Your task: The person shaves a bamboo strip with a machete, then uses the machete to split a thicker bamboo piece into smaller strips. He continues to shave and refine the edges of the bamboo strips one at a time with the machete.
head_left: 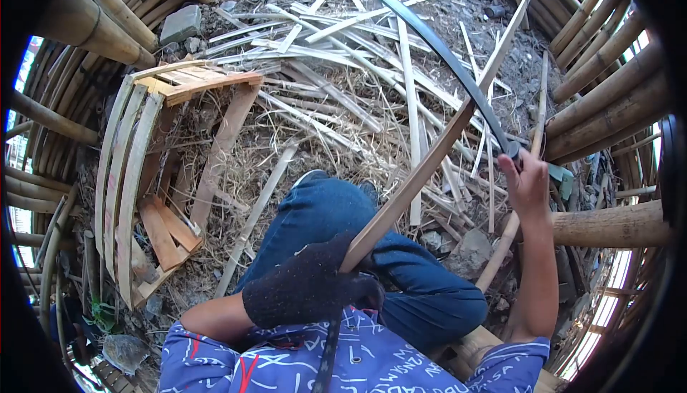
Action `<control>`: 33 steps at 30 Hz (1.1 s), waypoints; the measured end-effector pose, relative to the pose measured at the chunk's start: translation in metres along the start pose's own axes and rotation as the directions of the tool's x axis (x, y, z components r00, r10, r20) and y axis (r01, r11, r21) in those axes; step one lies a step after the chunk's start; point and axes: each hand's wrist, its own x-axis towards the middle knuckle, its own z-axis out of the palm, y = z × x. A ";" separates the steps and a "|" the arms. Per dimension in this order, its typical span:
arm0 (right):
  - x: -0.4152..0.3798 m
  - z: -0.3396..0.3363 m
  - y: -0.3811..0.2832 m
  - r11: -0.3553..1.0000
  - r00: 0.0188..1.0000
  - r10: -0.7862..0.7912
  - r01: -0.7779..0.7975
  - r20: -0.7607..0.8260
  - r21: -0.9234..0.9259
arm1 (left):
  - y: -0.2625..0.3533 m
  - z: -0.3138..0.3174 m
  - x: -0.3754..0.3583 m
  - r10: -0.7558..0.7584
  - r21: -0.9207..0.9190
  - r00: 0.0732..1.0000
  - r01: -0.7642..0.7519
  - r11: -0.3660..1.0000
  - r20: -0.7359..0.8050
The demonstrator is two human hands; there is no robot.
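Note:
My left hand [304,282], in a dark knit glove, is closed around the lower end of a long bamboo slat [422,160] close to my chest. The slat slants up and away to the right, pale toward its far end and browner lower down. My bare right hand [527,182] grips the handle of a machete [436,42], thumb along the grip. Its long, dark, curved blade points forward and left. Midway, the blade crosses the slat and overlaps it in this view. Most of the left fingers are hidden by the glove's angle.
A wooden slatted crate [129,178] lies on its side at the left. Split bamboo strips [343,35] are scattered over the straw-covered ground ahead. Bamboo pole walls [608,107] stand close on both sides. A grey block [180,24] sits at the back left.

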 end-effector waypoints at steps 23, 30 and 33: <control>-0.061 0.017 -0.131 0.915 0.890 -0.403 0.398 0.213 0.067 | -0.044 0.021 0.011 0.688 0.821 0.698 -0.502 0.271 0.199; -0.058 0.018 -0.113 0.910 0.902 -0.410 0.415 0.135 -0.014 | -0.042 0.023 0.009 0.741 0.749 0.657 -0.560 0.354 0.141; -0.045 0.018 -0.082 0.969 0.969 -0.238 0.242 0.071 -0.047 | -0.038 0.023 0.006 0.527 0.505 0.849 -0.441 0.742 -0.033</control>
